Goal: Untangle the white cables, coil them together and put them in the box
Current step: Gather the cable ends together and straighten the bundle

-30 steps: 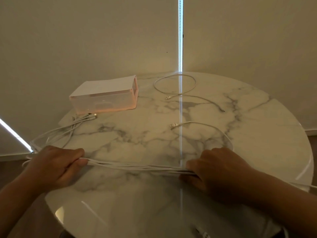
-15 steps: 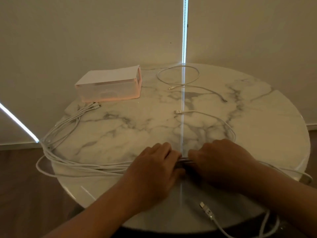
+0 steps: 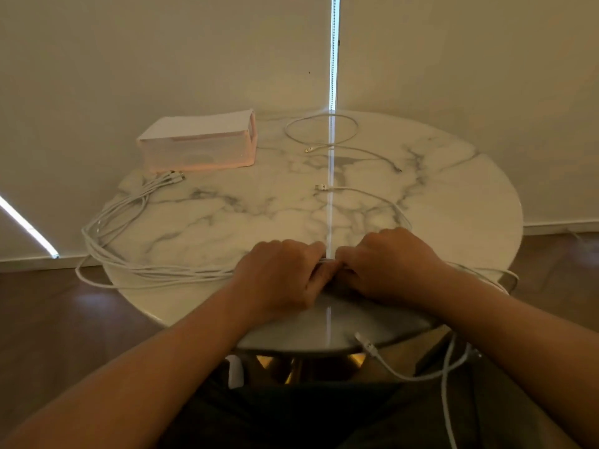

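Observation:
A bundle of white cables (image 3: 129, 264) runs from plugs near the box, loops over the table's left edge and comes back to the front middle. There my left hand (image 3: 278, 273) and my right hand (image 3: 389, 264) grip the bundle side by side, knuckles almost touching. The translucent pinkish box (image 3: 197, 144) with a white top stands at the back left. A single white cable (image 3: 324, 131) lies in a loop at the back middle. Another cable (image 3: 363, 192) curves from the middle toward my right hand. More cable ends (image 3: 369, 345) hang off the front right edge.
The round marble table (image 3: 453, 196) stands against a beige wall. A bright vertical strip of light (image 3: 333, 53) runs down the wall and across the tabletop. Dark wooden floor shows on both sides. My lap is below the table's front edge.
My left hand slid right along the bundle from the table's left edge until it met my right hand. The slack now loops over the left edge. The view tilted down.

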`<state>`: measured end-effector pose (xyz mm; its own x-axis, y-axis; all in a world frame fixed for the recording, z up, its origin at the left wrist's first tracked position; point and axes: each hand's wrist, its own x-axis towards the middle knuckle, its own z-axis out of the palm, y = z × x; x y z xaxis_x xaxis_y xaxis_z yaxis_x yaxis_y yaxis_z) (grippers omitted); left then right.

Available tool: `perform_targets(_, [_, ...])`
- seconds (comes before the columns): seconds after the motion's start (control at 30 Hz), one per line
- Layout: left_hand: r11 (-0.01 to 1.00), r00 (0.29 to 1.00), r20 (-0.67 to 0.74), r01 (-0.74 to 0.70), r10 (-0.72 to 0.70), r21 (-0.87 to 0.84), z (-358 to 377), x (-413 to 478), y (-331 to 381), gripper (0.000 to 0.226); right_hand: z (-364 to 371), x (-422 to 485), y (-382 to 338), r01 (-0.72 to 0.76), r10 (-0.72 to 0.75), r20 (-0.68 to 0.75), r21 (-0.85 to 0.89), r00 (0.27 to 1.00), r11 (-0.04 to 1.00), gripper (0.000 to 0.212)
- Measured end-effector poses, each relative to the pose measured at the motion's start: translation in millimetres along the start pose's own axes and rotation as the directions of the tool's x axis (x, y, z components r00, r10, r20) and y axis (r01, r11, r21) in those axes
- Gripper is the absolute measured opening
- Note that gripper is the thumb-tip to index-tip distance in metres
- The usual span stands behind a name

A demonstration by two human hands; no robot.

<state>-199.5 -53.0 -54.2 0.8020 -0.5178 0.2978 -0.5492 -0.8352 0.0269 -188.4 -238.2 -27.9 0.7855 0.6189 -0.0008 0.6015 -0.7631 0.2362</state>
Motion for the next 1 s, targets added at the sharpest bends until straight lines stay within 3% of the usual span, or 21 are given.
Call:
perform_targets(0.1, [0.997, 0.997, -0.037, -0.066, 0.067, 0.033, -2, -6, -11, 0.057, -6, -12, -8, -0.017, 0.018, -0.012, 0.064, 1.000, 0.998, 0.037])
perform_targets(0.23, [0.998, 0.999, -0.033, -0.041, 0.042, 0.045, -9, -33, -43, 0.061, -4, -35, 3, -0.083, 0.087, -0.045, 0.081, 0.995, 0.993, 0.039])
perform_targets(0.5, [1.000, 0.992, -0.129, -0.001, 0.004, 0.029, -16, -61, -88, 0.051, 3, -50, 30, -0.155, 0.169, -0.098, 0.134, 0.981, 0.979, 0.043])
perform_targets(0.67, [0.999, 0.990, -0.136, 0.044, -0.039, 0.030, -12, -61, -106, 0.048, 7, -54, 23, -0.152, 0.163, -0.030, 0.227, 0.986, 0.962, 0.039])
perform_targets(0.8, [0.990, 0.983, -0.116, 0.143, -0.142, -0.006, -15, -65, -134, 0.056, 12, -64, 31, -0.188, 0.193, -0.013, 0.174, 0.981, 0.967, 0.043])
perform_targets(1.0, [0.993, 0.991, -0.079, 0.114, -0.112, 0.023, -10, -55, -132, 0.053, 21, -76, 42, -0.244, 0.245, 0.014, 0.137, 0.970, 0.960, 0.045])
